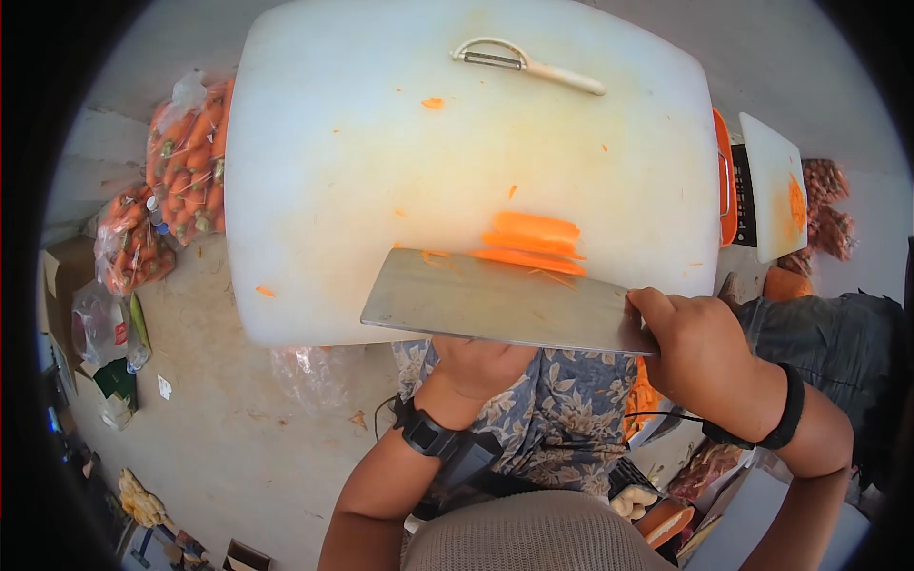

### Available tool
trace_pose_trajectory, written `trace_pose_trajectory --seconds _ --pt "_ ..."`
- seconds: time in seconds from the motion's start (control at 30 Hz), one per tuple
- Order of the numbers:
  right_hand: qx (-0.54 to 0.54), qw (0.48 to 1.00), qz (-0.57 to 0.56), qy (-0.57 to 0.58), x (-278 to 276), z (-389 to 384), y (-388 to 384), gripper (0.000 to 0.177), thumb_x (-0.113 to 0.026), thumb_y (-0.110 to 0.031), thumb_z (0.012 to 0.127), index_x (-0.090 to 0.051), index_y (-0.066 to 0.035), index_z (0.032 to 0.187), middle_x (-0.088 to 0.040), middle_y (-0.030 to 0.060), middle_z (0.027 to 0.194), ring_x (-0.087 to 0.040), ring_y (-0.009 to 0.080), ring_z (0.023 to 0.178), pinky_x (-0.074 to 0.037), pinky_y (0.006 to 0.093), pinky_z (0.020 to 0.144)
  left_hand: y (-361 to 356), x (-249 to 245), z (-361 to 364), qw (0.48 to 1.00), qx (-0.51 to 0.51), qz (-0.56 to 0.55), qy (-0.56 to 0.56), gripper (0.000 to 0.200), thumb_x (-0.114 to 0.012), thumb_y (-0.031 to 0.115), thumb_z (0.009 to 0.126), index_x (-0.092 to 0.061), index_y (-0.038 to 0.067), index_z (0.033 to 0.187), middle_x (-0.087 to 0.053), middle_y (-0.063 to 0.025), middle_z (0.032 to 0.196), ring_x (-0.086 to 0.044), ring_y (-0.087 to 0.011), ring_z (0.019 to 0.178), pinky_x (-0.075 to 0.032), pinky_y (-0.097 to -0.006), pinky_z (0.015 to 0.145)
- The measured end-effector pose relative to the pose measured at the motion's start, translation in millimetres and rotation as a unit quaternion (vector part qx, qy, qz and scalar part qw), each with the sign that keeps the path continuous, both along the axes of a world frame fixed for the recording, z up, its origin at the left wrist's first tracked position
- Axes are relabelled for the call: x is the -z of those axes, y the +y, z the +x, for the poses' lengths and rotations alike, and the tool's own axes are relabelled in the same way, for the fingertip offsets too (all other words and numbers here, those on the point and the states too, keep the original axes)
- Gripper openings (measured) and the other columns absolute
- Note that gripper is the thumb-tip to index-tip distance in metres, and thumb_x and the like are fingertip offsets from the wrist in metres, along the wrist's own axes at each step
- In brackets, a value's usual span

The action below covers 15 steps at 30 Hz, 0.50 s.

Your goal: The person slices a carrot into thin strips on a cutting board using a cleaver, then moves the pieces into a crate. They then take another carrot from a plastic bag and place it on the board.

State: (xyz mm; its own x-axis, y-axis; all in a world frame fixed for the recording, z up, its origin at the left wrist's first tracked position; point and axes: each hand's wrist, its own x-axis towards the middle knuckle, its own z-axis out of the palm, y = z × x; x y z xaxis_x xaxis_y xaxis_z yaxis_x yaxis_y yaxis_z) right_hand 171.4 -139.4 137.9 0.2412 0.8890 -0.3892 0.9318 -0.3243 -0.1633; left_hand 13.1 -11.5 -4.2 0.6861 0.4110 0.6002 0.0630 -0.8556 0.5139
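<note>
My right hand [700, 347] is closed round the grip end of a broad cleaver [495, 300], thumb pressed against the blade. The blade lies nearly flat over the near edge of a white cutting board [324, 171]. Carrot slices [533, 236] lie right beside the blade's far edge, and thin orange shreds cling to the metal. My left hand [481, 366] is under the blade's near side; its fingers are hidden by the blade. A white Y-shaped peeler [543, 71] rests at the far part of the board.
Bags of carrots [190, 162] stand on the floor at the left. To the right are an orange container [726, 181] and another cutting board [773, 186] with orange shreds. A dark-clothed leg [828, 338] is close by on the right.
</note>
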Motion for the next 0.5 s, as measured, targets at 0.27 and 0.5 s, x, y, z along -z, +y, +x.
trace_pose_trajectory --seconds 0.27,0.5 --pt "0.020 0.998 -0.037 0.043 10.7 1.8 30.3 0.016 -0.060 -0.004 0.074 -0.051 -0.002 0.087 -0.061 0.0156 0.064 -0.062 0.0332 0.056 -0.050 0.0418 0.052 -3.4 -0.5 4.3 0.999 -0.024 0.045 -0.001 0.016 -0.070 0.014 0.070 -0.073 0.018 0.085 -0.068 0.0029 0.100 -0.062 -0.0206 0.098 -0.052 -0.0385 0.086" --pt "0.016 0.996 0.040 0.076 31.9 0.6 31.8 0.026 -0.060 -0.005 0.076 -0.055 0.002 0.101 -0.063 0.0172 0.067 -0.064 0.0352 0.058 -0.051 0.0418 0.053 -1.9 -1.4 4.8 0.998 -0.035 0.047 -0.020 0.011 -0.067 0.012 0.073 -0.072 0.018 0.081 -0.066 0.0046 0.097 -0.061 -0.0179 0.095 -0.053 -0.0361 0.086"
